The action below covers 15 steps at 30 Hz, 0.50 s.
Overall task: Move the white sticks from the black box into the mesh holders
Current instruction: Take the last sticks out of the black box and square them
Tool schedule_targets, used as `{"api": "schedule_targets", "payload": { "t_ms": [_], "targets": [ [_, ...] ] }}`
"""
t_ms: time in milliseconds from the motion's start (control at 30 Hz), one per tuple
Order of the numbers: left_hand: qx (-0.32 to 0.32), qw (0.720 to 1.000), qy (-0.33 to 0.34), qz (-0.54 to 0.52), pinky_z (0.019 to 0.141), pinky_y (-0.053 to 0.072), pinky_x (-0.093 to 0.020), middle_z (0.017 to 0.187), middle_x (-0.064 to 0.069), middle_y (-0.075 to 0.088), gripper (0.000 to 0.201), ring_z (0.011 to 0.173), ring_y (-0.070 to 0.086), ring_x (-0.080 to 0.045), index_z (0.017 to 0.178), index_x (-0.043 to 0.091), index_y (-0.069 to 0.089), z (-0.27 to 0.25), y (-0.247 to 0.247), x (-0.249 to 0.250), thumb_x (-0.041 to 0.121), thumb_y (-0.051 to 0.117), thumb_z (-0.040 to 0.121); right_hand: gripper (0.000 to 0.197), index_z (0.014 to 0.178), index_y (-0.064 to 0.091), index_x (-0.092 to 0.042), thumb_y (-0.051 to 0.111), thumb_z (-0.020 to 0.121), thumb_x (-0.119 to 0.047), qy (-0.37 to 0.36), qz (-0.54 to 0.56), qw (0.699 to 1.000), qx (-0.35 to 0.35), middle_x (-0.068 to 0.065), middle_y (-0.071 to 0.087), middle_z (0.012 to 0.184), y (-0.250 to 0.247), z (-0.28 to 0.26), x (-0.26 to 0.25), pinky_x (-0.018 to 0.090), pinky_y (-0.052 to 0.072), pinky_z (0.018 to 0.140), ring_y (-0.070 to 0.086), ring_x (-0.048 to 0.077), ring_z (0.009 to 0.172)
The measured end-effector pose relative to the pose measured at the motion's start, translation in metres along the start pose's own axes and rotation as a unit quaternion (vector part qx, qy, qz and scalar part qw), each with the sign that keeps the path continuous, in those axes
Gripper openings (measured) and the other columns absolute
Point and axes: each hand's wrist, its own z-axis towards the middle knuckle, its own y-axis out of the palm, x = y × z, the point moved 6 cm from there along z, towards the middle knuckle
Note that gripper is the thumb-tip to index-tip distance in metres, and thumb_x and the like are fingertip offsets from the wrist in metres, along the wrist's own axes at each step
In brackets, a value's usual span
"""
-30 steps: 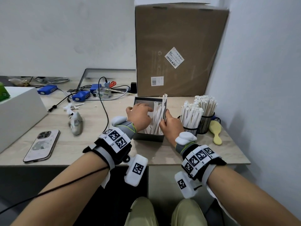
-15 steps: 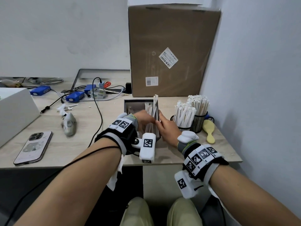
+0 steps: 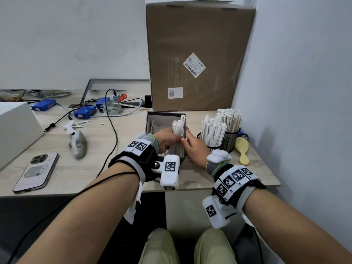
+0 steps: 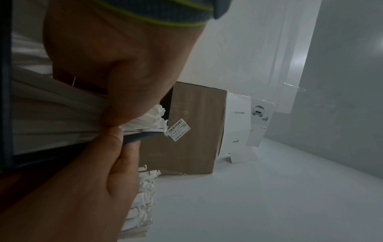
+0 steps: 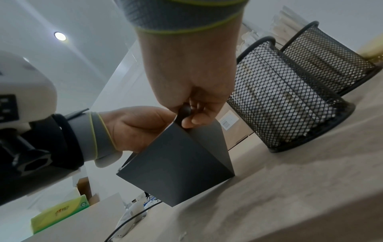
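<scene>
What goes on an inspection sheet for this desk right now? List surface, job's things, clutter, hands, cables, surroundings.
Surface: wooden desk.
Job's things: black box tilted, white sticks inside; two mesh holders packed with sticks.
Clutter: phone, yellow brush, blue boxes.
Hands: left hand in the box gripping sticks; right hand pinching the box's wall.
Cables: black cable across the desk.
Surroundings: cardboard box, white walls.

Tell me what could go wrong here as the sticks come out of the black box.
1. The black box is tipped up on one edge, held at its rim by the right hand; it could slip or topple.
2. The left hand grips a thick bundle of white sticks; some may slide loose.
3. Both mesh holders look full, so more may not fit.
</scene>
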Motion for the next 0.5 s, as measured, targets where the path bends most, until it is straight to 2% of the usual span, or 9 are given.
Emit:
{"api": "schedule_targets", "payload": {
  "t_ms": [67,100,167,200,233,333,433,500],
  "targets": [
    [-0.022,1.0,0.013,-0.003,0.074,0.05,-0.029,0.097,-0.014,0.063,0.017,0.089,0.061,-0.023,0.101,0.006,0.062,-0.002,0.004,0.002,0.003,0.056,0.084,0.057,0.152,0.014,-0.017,0.035,0.101,-0.029,0.004,-0.003,1.0,0.001,0.033,0.065,0.096,0.001,-0.001,0.001,0.05,0.052,0.077,0.063,0.047,0.086],
    [-0.028,0.999,0.017,-0.004,0.076,0.052,-0.03,0.096,-0.014,0.063,0.015,0.089,0.061,-0.023,0.097,0.008,0.061,-0.003,0.005,0.002,0.0,0.05,0.089,0.057,0.152,0.013,-0.017,0.035,0.101,-0.029,0.005,-0.003,1.0,0.003,0.033,0.065,0.095,0.001,-0.001,0.001,0.05,0.052,0.077,0.063,0.047,0.085],
    [-0.028,0.999,0.026,-0.002,0.09,0.052,-0.039,0.106,-0.02,0.065,0.021,0.097,0.063,-0.029,0.104,0.005,0.06,-0.001,0.007,0.0,0.0,0.044,0.092,0.057,0.152,0.013,-0.018,0.034,0.101,-0.03,0.004,-0.003,1.0,0.008,0.033,0.065,0.092,0.001,-0.002,0.002,0.05,0.052,0.075,0.064,0.047,0.083],
    [-0.024,0.999,0.032,0.0,0.095,0.05,-0.04,0.111,-0.022,0.064,0.024,0.101,0.062,-0.03,0.111,0.002,0.059,-0.001,0.007,-0.001,0.0,0.044,0.093,0.057,0.152,0.013,-0.019,0.034,0.101,-0.03,0.002,-0.004,1.0,0.011,0.032,0.066,0.091,0.002,-0.002,0.002,0.05,0.052,0.074,0.064,0.047,0.082],
    [-0.019,0.999,0.038,0.002,0.095,0.049,-0.037,0.112,-0.021,0.064,0.026,0.101,0.061,-0.028,0.114,0.001,0.059,-0.002,0.007,-0.001,0.001,0.043,0.093,0.056,0.152,0.014,-0.019,0.034,0.101,-0.03,-0.002,-0.007,1.0,0.015,0.031,0.066,0.089,0.002,-0.002,0.002,0.049,0.052,0.074,0.064,0.046,0.081],
    [0.0,0.998,0.067,-0.004,0.082,0.049,-0.025,0.105,-0.013,0.064,0.024,0.094,0.059,-0.019,0.111,0.006,0.058,-0.003,0.003,0.003,0.001,0.041,0.094,0.055,0.152,0.016,-0.019,0.034,0.101,-0.029,-0.009,-0.014,0.999,0.029,0.029,0.067,0.084,0.002,-0.004,-0.002,0.046,0.053,0.071,0.065,0.043,0.077],
    [0.038,0.995,0.087,0.002,0.092,0.049,-0.038,0.104,-0.018,0.063,0.028,0.098,0.06,-0.027,0.111,0.0,0.057,-0.004,-0.008,0.008,0.004,0.038,0.091,0.054,0.151,0.018,-0.017,0.035,0.101,-0.03,-0.006,-0.021,0.999,0.041,0.026,0.067,0.083,0.001,-0.003,-0.003,0.039,0.051,0.067,0.065,0.04,0.078],
    [0.054,0.994,0.095,-0.013,0.087,0.05,-0.036,0.094,-0.016,0.062,0.023,0.086,0.06,-0.023,0.102,0.004,0.056,-0.006,-0.016,0.01,0.0,0.035,0.095,0.054,0.15,0.019,-0.018,0.034,0.101,-0.031,-0.005,-0.025,0.999,0.044,0.024,0.067,0.084,0.002,-0.001,-0.004,0.034,0.045,0.062,0.065,0.038,0.08]
  ]
}}
